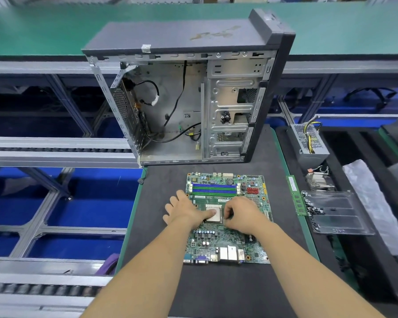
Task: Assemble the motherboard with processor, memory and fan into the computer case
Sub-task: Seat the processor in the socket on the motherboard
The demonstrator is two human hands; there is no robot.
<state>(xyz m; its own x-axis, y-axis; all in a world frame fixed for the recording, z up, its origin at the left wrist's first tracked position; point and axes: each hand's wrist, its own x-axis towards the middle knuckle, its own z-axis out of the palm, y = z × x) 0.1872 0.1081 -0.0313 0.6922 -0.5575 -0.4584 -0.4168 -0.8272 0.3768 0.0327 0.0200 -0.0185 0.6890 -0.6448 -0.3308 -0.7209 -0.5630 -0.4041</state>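
Motherboard (228, 226) lies flat on the dark mat (216, 290), just in front of the open case (186, 104). Left hand (184, 211) spreads flat across the board's left edge, thumb pressing down on the processor (214, 218) in its socket. Right hand (241, 214) sits beside the socket, fingers curled tight; what they pinch, I cannot tell. Memory stick (296, 196) waits on the right, beside a clear tray (338, 212).
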